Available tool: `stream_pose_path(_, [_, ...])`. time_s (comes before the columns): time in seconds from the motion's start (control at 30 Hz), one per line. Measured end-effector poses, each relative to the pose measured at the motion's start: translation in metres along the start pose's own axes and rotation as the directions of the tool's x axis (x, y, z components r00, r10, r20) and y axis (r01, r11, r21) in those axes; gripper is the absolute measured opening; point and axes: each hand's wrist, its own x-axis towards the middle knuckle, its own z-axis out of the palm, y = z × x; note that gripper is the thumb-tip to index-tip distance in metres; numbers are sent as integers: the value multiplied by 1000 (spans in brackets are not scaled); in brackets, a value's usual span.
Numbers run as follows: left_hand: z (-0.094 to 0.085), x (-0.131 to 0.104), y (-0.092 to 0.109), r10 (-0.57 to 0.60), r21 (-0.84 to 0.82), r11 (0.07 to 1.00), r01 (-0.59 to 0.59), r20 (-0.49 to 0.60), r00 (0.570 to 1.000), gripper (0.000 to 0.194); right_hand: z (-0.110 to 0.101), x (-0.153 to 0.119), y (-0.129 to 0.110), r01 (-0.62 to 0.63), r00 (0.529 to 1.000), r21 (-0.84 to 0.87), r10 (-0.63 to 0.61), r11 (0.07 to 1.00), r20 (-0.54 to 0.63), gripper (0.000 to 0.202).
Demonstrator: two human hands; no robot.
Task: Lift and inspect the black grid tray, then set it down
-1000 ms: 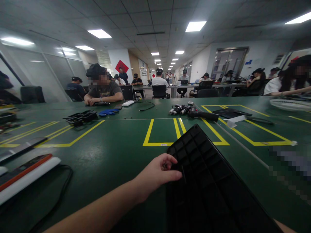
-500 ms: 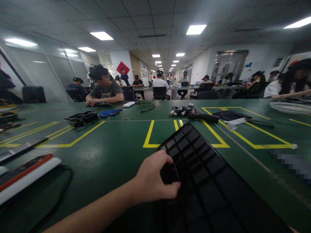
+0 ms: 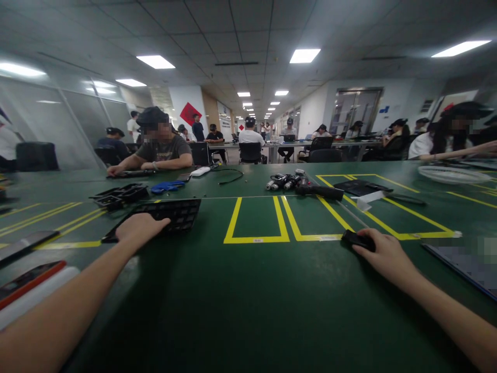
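At the left, my left hand [image 3: 140, 228] grips the near side of a black compartment tray [image 3: 186, 212], thumb stretched over it. The tray lies low over the green table, partly covered by the hand; whether it rests flat I cannot tell. Over on the right, my right hand [image 3: 388, 254] pinches a small black block-like object [image 3: 357, 240] near the corner of a yellow tape outline. The object's exact kind does not show.
Beyond the tray are black open holders [image 3: 120, 196] and a blue item [image 3: 167, 186]. Metal-ended cylinders [image 3: 285, 180] and a black-handled tool [image 3: 322, 191] lie mid-table. A flat black case [image 3: 363, 185] and white round tray [image 3: 452, 174] are right. A co-worker [image 3: 165, 145] sits opposite.
The compartment tray has moved from the centre to the far left with my left hand. My right hand has come into view on the right, holding the small black object.
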Motion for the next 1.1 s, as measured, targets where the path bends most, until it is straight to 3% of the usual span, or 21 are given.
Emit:
stream_pose_path(0.1, [5,-4,-8,-161,201,966,160,-12,987,47,5,1,4,28,1000,-41,-28,999,5,43])
stream_pose_path(0.23, [3,-9,-3,-124,252,960,124,-16,992,49,5,0,1,34,999,-68,-34,997,-5,43])
stream_pose_path(0.3, [0,-18,8,-55,276,959,59,-25,998,45,4,-2,-1,37,999,-73,-39,997,-19,43])
stream_pose_path(0.4, [0,-46,31,130,286,949,-134,34,991,38,3,-3,-4,45,999,-76,-47,996,-22,45])
stream_pose_path(0.53, [16,-97,53,322,186,913,-363,218,921,32,2,-3,-7,69,997,-106,-72,992,-32,46])
stream_pose_path(0.6, [25,-117,56,380,130,893,-431,297,876,31,1,-4,-9,67,996,-121,-73,990,-46,46])
stream_pose_path(0.67, [31,-128,57,419,97,879,-466,308,854,30,1,-4,-11,56,995,-132,-66,990,-75,46])
stream_pose_path(0.77, [31,-131,56,438,107,871,-479,275,856,31,1,-5,-12,60,986,-130,-78,990,-144,47])
stream_pose_path(0.87, [27,-127,54,430,154,855,-496,324,843,32,2,-5,-12,72,977,-125,-95,989,-188,48])
stream_pose_path(0.97, [23,-125,53,451,151,834,-530,367,814,33,3,-5,-10,51,980,-121,-73,991,-187,49])
stream_pose_path(1.1, [25,-126,51,481,66,847,-528,330,813,33,2,-4,-10,28,989,-110,-43,994,-140,49])
